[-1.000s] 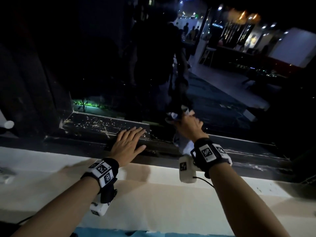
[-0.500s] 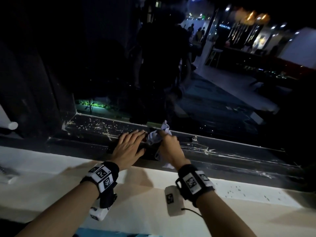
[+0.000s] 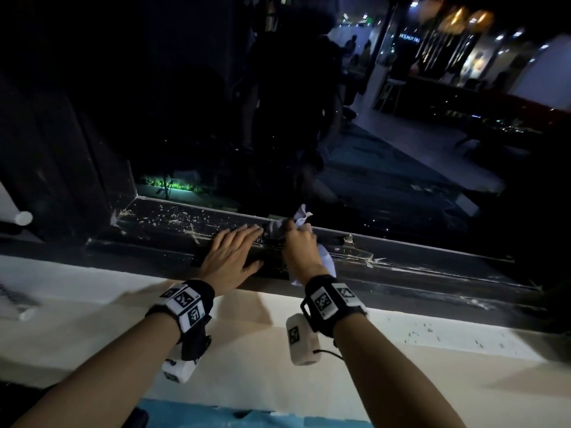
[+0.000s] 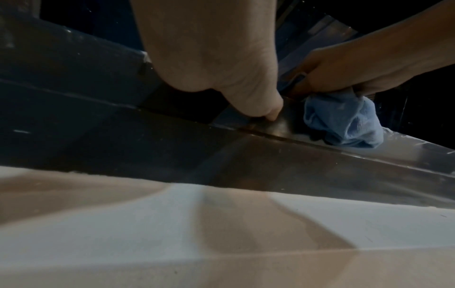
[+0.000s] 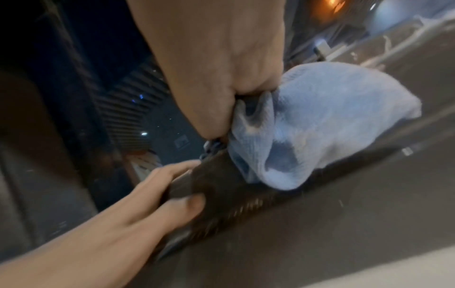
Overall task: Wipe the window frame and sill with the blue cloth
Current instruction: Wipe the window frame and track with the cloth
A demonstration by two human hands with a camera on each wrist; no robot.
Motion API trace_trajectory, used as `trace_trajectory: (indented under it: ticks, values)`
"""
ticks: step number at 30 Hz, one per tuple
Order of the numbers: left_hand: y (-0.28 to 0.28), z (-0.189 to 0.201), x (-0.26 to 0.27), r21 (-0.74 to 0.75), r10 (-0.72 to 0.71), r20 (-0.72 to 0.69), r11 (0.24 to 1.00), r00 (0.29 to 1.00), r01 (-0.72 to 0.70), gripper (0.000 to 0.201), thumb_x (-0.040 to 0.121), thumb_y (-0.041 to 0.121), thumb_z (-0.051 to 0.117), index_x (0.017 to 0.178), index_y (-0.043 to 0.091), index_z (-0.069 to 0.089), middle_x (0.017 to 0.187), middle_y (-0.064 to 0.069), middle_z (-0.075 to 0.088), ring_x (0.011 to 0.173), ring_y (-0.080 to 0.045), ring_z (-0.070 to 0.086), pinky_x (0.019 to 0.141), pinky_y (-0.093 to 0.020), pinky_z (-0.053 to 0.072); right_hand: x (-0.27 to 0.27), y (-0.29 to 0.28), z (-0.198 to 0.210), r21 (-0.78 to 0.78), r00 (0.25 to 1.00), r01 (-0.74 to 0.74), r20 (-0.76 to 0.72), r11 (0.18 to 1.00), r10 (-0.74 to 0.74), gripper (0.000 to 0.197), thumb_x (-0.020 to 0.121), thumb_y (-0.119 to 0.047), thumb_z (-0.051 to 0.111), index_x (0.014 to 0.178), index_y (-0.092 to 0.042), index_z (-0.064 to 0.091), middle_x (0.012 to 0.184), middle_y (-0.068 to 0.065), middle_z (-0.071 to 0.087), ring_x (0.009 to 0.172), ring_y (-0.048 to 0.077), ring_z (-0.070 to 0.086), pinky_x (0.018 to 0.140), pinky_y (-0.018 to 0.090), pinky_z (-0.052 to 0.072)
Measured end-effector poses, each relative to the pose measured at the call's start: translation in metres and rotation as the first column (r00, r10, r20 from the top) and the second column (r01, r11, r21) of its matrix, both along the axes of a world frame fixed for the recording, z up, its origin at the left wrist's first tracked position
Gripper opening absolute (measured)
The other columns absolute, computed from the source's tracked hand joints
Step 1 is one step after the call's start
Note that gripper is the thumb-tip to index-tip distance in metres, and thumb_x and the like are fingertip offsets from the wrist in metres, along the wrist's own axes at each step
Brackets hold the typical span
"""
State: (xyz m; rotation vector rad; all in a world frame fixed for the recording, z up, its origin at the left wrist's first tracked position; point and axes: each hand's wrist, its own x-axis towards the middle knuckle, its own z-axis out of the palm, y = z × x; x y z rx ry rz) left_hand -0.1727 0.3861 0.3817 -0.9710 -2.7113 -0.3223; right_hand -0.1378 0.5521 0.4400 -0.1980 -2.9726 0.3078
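Note:
The blue cloth [image 3: 301,216] is bunched in my right hand [image 3: 298,247], which grips it and presses it on the dark window frame [image 3: 417,267] near the middle of its lower rail. The cloth [image 5: 320,124] bulges out below that fist, and shows again as a blue cloth [image 4: 344,122] in the left wrist view. My left hand [image 3: 230,256] lies flat with straight fingers on the frame, just left of the cloth. The white sill [image 3: 92,319] runs below both wrists.
Pale specks of debris [image 3: 167,216] cover the frame's left part. A small metal stud [image 3: 348,239] stands on the rail right of my right hand. Dark glass [image 3: 216,118] with reflections rises behind. A white knob [image 3: 23,218] sticks out at far left.
My right hand has brought the cloth down and left from the glass onto the lower rail, close beside my left hand. The left hand has stayed flat on the frame.

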Motion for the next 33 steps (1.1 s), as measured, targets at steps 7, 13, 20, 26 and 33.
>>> trace_trajectory:
  ticks: [7,13,20,26,33]
  values:
    - [-0.002,0.002,0.000,-0.017,-0.013,-0.012,1.000,1.000,0.013,0.081,0.079,0.061,0.019,0.149,0.021,0.015,0.155,0.004,0.022,0.143,-0.015,0.017,0.113,-0.034,-0.002,0.030,0.019,0.036,-0.267,0.979,-0.197,-0.108,0.943,0.173,0.038,0.071,0.010,0.048,0.106,0.003,0.062,0.102,0.030,0.063,0.095,0.045,0.058,0.077,0.035,0.038]
    - [-0.005,0.004,0.002,-0.017,-0.024,0.029,1.000,0.999,0.025,0.081,0.079,0.064,0.013,0.150,0.027,0.003,0.158,0.008,0.011,0.145,-0.010,0.007,0.115,-0.033,-0.005,-0.003,0.033,0.018,-0.076,0.999,0.039,0.026,0.996,-0.038,0.032,0.087,-0.001,0.041,0.118,-0.004,0.048,0.126,0.025,0.048,0.122,0.040,0.042,0.105,0.048,0.028]
    - [-0.004,0.005,0.003,0.098,-0.040,0.071,0.995,0.997,0.033,0.073,0.085,0.046,0.035,0.150,0.023,0.013,0.158,0.006,0.016,0.145,-0.010,0.010,0.116,-0.034,-0.001,0.003,0.003,0.003,-0.064,0.989,-0.117,0.080,0.991,0.122,0.047,0.085,0.002,0.041,0.131,-0.007,0.044,0.133,0.030,0.040,0.123,0.042,0.038,0.102,0.045,0.034]
    - [0.002,0.010,0.006,0.334,-0.079,0.138,0.942,0.987,0.029,0.061,0.087,0.041,0.034,0.146,0.022,0.032,0.154,0.007,0.026,0.143,-0.009,0.015,0.115,-0.029,0.003,0.035,0.030,0.014,-0.393,0.950,-0.313,-0.131,0.865,0.285,0.049,0.074,0.007,0.043,0.113,-0.012,0.065,0.098,0.017,0.070,0.091,0.030,0.065,0.079,0.033,0.050]
    - [0.042,0.059,0.033,0.738,-0.271,0.299,0.673,0.915,-0.042,0.035,0.098,0.033,0.044,0.133,0.026,0.048,0.126,0.008,0.059,0.113,0.001,0.054,0.091,-0.018,0.040,0.023,0.029,0.028,-0.717,0.929,-0.306,-0.369,0.627,0.031,0.033,0.088,-0.005,0.047,0.118,-0.018,0.053,0.104,0.000,0.065,0.095,0.014,0.062,0.079,0.025,0.049]
